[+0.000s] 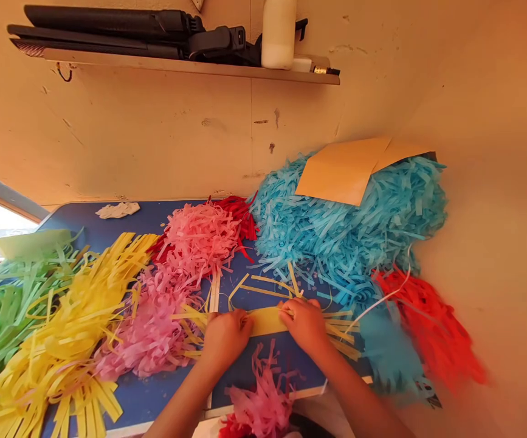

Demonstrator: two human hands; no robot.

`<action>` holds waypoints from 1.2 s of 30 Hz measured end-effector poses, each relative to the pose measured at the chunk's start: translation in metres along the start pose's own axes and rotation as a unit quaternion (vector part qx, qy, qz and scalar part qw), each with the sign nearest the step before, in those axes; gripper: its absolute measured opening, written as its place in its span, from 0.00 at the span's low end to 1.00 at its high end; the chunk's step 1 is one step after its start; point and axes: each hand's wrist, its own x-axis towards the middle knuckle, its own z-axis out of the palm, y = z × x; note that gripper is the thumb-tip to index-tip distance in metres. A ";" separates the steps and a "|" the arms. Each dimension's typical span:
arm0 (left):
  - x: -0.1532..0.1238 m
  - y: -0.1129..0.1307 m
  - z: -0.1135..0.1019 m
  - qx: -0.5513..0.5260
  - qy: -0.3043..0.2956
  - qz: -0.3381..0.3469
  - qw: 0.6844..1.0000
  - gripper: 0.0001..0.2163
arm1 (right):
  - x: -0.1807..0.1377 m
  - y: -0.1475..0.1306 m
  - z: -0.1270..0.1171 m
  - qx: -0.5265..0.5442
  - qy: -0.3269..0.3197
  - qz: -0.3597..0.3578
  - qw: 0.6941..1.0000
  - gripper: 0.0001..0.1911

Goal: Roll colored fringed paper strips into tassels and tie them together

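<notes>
A piece of yellow tissue paper (267,321) with an uncut middle band and fringed strips at both ends stretches between my two hands, low over the blue table (154,398). My left hand (227,336) pinches the band's left side, with fringe fanning out beyond it. On the right side, my right hand (303,322) grips the band with its fingers curled in. Several loose yellow strips (267,286) lie on the table just behind the band. Pink fringe (263,395) sits in front of my hands, near my lap.
Heaps of shredded paper spread around: green (3,310), yellow (72,316), pink (199,237), blue (331,225) and red (436,328). Orange-tan sheets (340,167) rest on the blue heap. Above, a wall shelf (190,68) holds black items and a white bottle (279,33).
</notes>
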 end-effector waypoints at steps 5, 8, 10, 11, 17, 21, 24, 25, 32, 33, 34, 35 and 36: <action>0.003 0.001 0.006 0.014 0.014 0.004 1.000 0.19 | 0.002 0.001 0.001 0.000 0.000 -0.002 1.000 0.07; 0.003 0.002 0.008 0.023 0.026 0.004 0.999 0.19 | 0.002 0.001 0.001 -0.002 0.003 -0.003 1.000 0.08; 0.002 0.003 0.009 0.030 0.039 0.006 0.999 0.18 | 0.001 0.000 0.001 -0.006 0.006 -0.001 1.000 0.07; 0.001 0.003 0.009 0.033 0.048 0.003 0.998 0.16 | 0.000 -0.001 0.001 -0.011 0.012 0.002 1.000 0.06; -0.003 -0.006 0.006 0.075 0.072 0.237 0.966 0.11 | -0.004 -0.010 -0.006 -0.114 0.074 -0.093 0.986 0.06; -0.007 -0.011 -0.001 0.075 0.032 0.309 0.948 0.09 | -0.011 -0.007 -0.012 -0.068 -0.007 -0.198 0.978 0.10; -0.009 -0.009 -0.006 0.068 0.031 0.297 0.952 0.13 | -0.017 -0.001 -0.011 -0.028 -0.045 -0.254 0.966 0.16; -0.008 -0.008 -0.006 0.072 0.029 0.291 0.954 0.12 | -0.017 0.002 -0.009 -0.028 -0.049 -0.254 0.966 0.16; 0.007 -0.021 -0.001 0.018 0.070 0.234 0.969 0.14 | -0.005 0.016 -0.010 0.033 -0.053 -0.188 0.980 0.18; 0.007 -0.024 -0.001 -0.004 0.074 0.222 0.972 0.15 | -0.003 0.016 -0.012 0.041 -0.054 -0.181 0.981 0.17; 0.008 -0.026 -0.001 -0.021 0.077 0.214 0.974 0.14 | -0.001 0.016 -0.014 0.046 -0.057 -0.174 0.982 0.15; 0.008 -0.027 -0.002 -0.031 0.078 0.211 0.974 0.13 | 0.001 0.015 -0.015 0.048 -0.061 -0.168 0.983 0.11; 0.008 -0.028 -0.003 -0.034 0.078 0.211 0.974 0.12 | 0.003 0.015 -0.016 0.049 -0.065 -0.164 0.983 0.07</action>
